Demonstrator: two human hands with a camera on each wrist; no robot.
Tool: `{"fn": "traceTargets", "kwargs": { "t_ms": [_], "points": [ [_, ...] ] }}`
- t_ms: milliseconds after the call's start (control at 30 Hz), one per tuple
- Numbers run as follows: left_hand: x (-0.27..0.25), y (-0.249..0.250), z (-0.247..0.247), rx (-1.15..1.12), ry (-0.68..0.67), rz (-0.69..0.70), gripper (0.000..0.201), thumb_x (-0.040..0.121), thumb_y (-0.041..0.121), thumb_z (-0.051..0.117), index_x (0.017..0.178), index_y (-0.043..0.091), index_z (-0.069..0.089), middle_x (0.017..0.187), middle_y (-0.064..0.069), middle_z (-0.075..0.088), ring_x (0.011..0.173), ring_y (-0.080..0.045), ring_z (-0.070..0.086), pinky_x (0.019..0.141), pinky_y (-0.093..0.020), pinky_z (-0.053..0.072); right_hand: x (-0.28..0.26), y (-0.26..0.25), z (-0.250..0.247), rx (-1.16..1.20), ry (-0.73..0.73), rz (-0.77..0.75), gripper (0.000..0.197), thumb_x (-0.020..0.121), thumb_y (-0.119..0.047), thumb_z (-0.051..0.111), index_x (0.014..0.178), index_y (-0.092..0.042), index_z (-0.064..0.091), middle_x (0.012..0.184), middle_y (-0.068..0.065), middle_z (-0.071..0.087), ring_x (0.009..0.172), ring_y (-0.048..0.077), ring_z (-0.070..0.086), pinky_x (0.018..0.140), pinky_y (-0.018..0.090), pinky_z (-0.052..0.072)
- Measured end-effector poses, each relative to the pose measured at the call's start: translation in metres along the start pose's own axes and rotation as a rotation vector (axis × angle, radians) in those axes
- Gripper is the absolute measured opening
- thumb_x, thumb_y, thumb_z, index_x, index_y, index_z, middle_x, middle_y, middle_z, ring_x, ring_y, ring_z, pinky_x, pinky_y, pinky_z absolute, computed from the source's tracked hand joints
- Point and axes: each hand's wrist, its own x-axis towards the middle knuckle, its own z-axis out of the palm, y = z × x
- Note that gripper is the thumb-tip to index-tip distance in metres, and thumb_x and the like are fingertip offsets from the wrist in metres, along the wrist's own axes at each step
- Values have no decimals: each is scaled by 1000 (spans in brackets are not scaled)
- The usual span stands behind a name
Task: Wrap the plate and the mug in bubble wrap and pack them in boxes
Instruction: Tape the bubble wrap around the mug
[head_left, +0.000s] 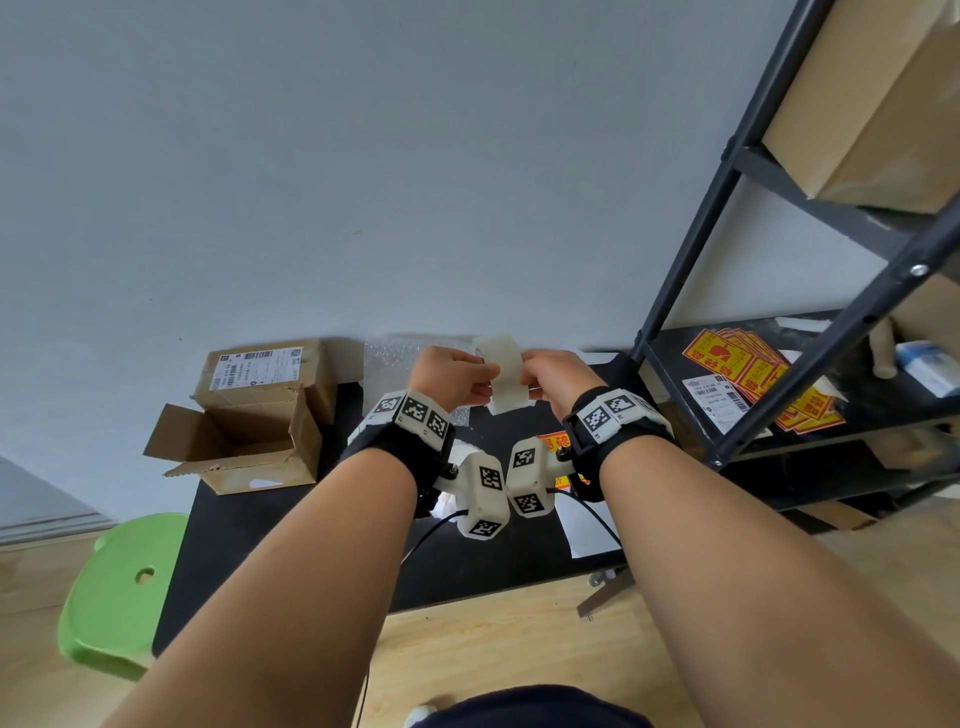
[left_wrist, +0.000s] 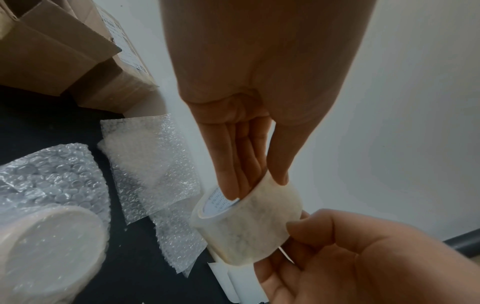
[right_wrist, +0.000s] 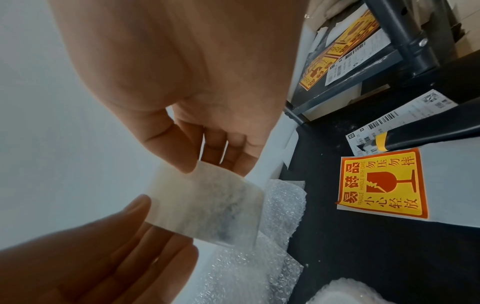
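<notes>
I hold a roll of clear packing tape (head_left: 501, 371) in the air above the black table (head_left: 270, 525), between both hands. My left hand (head_left: 485, 379) has its fingers (left_wrist: 233, 164) inside the roll's core and its thumb on the outer face of the tape roll (left_wrist: 246, 226). My right hand (head_left: 527, 382) pinches the other side of the tape roll (right_wrist: 207, 205), thumb (right_wrist: 168, 144) on top. A white round item wrapped in bubble wrap (left_wrist: 46, 236) lies on the table below my left wrist. Loose bubble wrap sheets (left_wrist: 153, 164) lie beyond it. No bare plate or mug shows.
An open cardboard box (head_left: 244, 441) stands at the table's left end, with a closed labelled box (head_left: 270, 369) behind it. A yellow fragile sticker (right_wrist: 381, 183) lies on the table to the right. A dark metal shelf (head_left: 810, 364) holds more stickers and labels. A green stool (head_left: 119, 587) stands at the lower left.
</notes>
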Motion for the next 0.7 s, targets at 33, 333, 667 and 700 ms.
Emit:
{"fn": "traceTargets", "kwargs": {
  "t_ms": [33, 333, 667, 700],
  "points": [
    [0, 0, 0, 0, 1, 0, 19, 82, 2, 73, 97, -8, 66, 77, -18, 66, 61, -21, 63, 62, -26, 60, 0, 1, 0, -4, 7, -4, 37, 84, 11, 44, 115, 7, 63, 107, 19, 61, 107, 35, 60, 92, 39, 53],
    [13, -2, -7, -130, 53, -86, 15, 88, 5, 66, 81, -8, 64, 75, -19, 65, 59, -23, 65, 62, -31, 60, -4, 9, 1, -7, -20, -21, 44, 77, 13, 48, 78, -25, 70, 105, 3, 69, 113, 28, 60, 104, 44, 45],
    [19, -11, -9, 676, 70, 280, 42, 91, 14, 56, 133, 21, 56, 134, 0, 56, 116, -19, 56, 93, -25, 40, -6, 5, 6, -158, -115, 13, 45, 87, 6, 48, 120, -18, 67, 124, 17, 63, 116, 38, 58, 100, 49, 48],
    [17, -10, -8, 716, 45, 310, 41, 92, 10, 54, 131, 22, 59, 135, 1, 56, 118, -18, 55, 95, -24, 40, -6, 5, 6, -161, -121, 21, 45, 88, 6, 47, 123, -16, 65, 126, 17, 62, 117, 36, 58, 101, 48, 48]
  ]
}}
